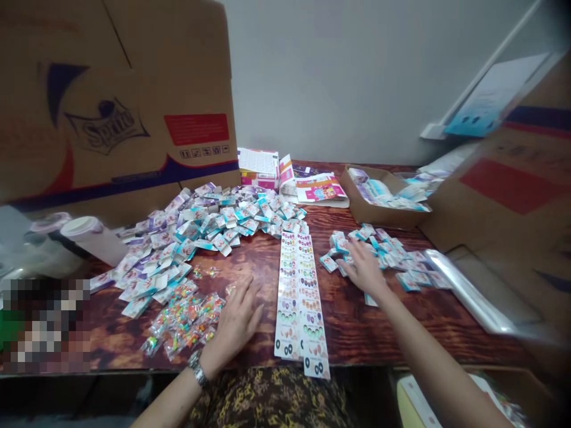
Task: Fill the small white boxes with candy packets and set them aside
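Observation:
My left hand [235,324] lies flat with fingers spread on the wooden table [357,333], beside a heap of small clear bags of coloured bits [185,318]. A watch sits on that wrist. My right hand [364,267] reaches forward, fingers stretched over a pile of small folded white-and-teal boxes [388,252]; it holds nothing that I can see. Between the hands lie two long strips of printed stickers [300,294], running from the table's front edge toward the back.
A large heap of the same small boxes [200,229] covers the left half. A big cardboard carton [116,101] stands behind it. An open cardboard tray [379,199] holds more boxes. Another carton [513,196] leans at right. Flat printed sheets [285,175] lie at the back.

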Demonstrator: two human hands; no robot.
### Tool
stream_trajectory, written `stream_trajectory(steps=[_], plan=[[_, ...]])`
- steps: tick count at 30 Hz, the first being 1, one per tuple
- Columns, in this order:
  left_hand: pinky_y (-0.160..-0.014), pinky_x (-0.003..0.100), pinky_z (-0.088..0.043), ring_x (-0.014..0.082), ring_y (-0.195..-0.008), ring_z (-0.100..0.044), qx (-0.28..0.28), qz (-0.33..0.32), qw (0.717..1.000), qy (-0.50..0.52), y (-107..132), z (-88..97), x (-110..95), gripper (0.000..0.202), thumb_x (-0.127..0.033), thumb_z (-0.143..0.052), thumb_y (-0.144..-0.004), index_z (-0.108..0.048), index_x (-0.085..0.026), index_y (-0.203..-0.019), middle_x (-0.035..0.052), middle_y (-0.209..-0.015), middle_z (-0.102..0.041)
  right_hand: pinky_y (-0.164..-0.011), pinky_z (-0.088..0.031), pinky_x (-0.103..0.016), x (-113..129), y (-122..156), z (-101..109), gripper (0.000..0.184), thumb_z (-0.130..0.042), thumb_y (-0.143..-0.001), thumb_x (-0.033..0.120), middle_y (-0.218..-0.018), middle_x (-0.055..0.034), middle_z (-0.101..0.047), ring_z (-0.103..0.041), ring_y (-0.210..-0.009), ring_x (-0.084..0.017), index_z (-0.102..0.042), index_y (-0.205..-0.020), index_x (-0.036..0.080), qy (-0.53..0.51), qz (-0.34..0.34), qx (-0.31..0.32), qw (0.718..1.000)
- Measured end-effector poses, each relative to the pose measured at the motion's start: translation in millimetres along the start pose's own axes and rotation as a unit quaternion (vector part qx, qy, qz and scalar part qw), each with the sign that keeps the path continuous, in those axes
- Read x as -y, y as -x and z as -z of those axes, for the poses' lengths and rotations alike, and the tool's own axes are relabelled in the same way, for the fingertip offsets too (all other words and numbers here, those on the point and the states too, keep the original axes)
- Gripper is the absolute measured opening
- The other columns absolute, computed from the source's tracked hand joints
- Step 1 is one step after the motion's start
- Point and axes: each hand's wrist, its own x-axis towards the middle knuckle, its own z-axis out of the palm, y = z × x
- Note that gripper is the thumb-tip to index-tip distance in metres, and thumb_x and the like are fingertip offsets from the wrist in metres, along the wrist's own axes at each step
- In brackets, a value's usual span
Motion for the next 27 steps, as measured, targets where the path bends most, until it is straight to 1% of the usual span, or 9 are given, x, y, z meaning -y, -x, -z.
stream_trajectory(steps=[3, 6, 12, 18, 20, 21, 23, 25, 27], plan=[[-0.098, 0.046, -0.042, 0.0258, -0.121, -0.045, 0.016, -0.001, 1.000, 0.009, 0, -2.7, -5, 0.036, -0.023, -0.047, -0.088, -0.045, -0.017, -0.123, 0.0149, -0.132, -0.046, -0.105, -0.031, -0.047, 13, 7, -24, 0.066, -0.064, -0.076, 0.047, -0.140, -0.0140, -0.039, -0.033, -0.131, -0.032, -0.046, -0.133, 0.019, 0.012, 0.110, 0.205, 0.972], [-0.097, 0.046, -0.043, 0.0254, -0.119, -0.047, 0.026, -0.006, 0.999, 0.021, 1, -4.1, -7, 0.036, -0.024, -0.047, -0.088, -0.046, -0.018, -0.123, 0.0136, -0.131, -0.048, -0.106, -0.029, -0.050, 23, 13, -45, 0.080, -0.068, -0.069, 0.053, -0.143, -0.0142, -0.035, -0.029, -0.132, -0.033, -0.041, -0.136, 0.019, 0.014, 0.133, 0.290, 0.948], [-0.096, 0.047, -0.042, 0.0254, -0.117, -0.047, 0.041, -0.007, 0.997, 0.059, 0, -8.1, -6, 0.035, -0.022, -0.047, -0.088, -0.048, -0.018, -0.123, 0.0124, -0.128, -0.051, -0.106, -0.028, -0.050, 25, 21, -55, 0.062, -0.068, -0.073, 0.043, -0.135, -0.0114, -0.047, -0.038, -0.128, -0.030, -0.051, -0.128, 0.021, 0.019, 0.135, 0.269, 0.953], [-0.093, 0.046, -0.041, 0.0254, -0.107, -0.054, 0.074, 0.068, 0.965, 0.242, -13, 0.3, -26, 0.028, -0.032, -0.049, -0.087, -0.057, -0.020, -0.111, 0.0110, -0.115, -0.059, -0.092, -0.046, -0.043, 47, 12, -44, 0.022, -0.058, -0.083, 0.031, -0.105, -0.0018, -0.069, -0.062, -0.103, -0.022, -0.067, -0.102, 0.028, -0.051, 0.113, 0.204, 0.971], [-0.083, 0.040, -0.047, 0.0227, -0.092, -0.060, 0.147, 0.158, 0.897, 0.386, -16, 4.9, -39, 0.031, -0.042, -0.049, -0.087, -0.061, -0.017, -0.101, 0.0108, -0.098, -0.065, -0.085, -0.051, -0.040, 63, 4, -31, 0.023, -0.053, -0.086, 0.028, -0.101, -0.0018, -0.070, -0.065, -0.093, -0.020, -0.066, -0.105, 0.028, -0.074, 0.091, 0.162, 0.980], [-0.076, 0.036, -0.048, 0.0210, -0.084, -0.061, 0.187, 0.212, 0.836, 0.470, -18, 6.7, -45, 0.036, -0.047, -0.047, -0.087, -0.061, -0.015, -0.098, 0.0110, -0.092, -0.066, -0.083, -0.051, -0.039, 74, 1, -22, 0.026, -0.049, -0.088, 0.027, -0.104, -0.0022, -0.069, -0.065, -0.093, -0.020, -0.064, -0.109, 0.028, -0.081, 0.085, 0.132, 0.984], [-0.069, 0.032, -0.049, 0.0194, -0.077, -0.063, 0.237, 0.305, 0.677, 0.627, -21, 8.9, -56, 0.050, -0.057, -0.042, -0.086, -0.060, -0.013, -0.101, 0.0125, -0.088, -0.066, -0.084, -0.050, -0.039, 100, -3, -5, 0.029, -0.045, -0.090, 0.025, -0.108, -0.0026, -0.067, -0.063, -0.097, -0.019, -0.061, -0.114, 0.028, -0.096, 0.095, 0.083, 0.987], [-0.068, 0.033, -0.049, 0.0204, -0.079, -0.063, 0.222, 0.349, 0.538, 0.734, -27, 9.2, -61, 0.057, -0.062, -0.036, -0.085, -0.055, -0.013, -0.109, 0.0135, -0.093, -0.065, -0.087, -0.049, -0.038, 129, 1, 9, 0.030, -0.044, -0.090, 0.024, -0.111, -0.0015, -0.066, -0.061, -0.102, -0.018, -0.060, -0.116, 0.028, -0.127, 0.148, 0.120, 0.973], [-0.071, 0.035, -0.050, 0.0218, -0.083, -0.064, 0.168, 0.359, 0.477, 0.784, -33, 8.1, -61, 0.055, -0.060, -0.036, -0.086, -0.053, -0.014, -0.111, 0.0128, -0.096, -0.065, -0.087, -0.050, -0.036, 155, 12, 16, 0.029, -0.046, -0.090, 0.022, -0.107, -0.0005, -0.067, -0.062, -0.099, -0.016, -0.061, -0.113, 0.029, -0.156, 0.208, 0.208, 0.943]])
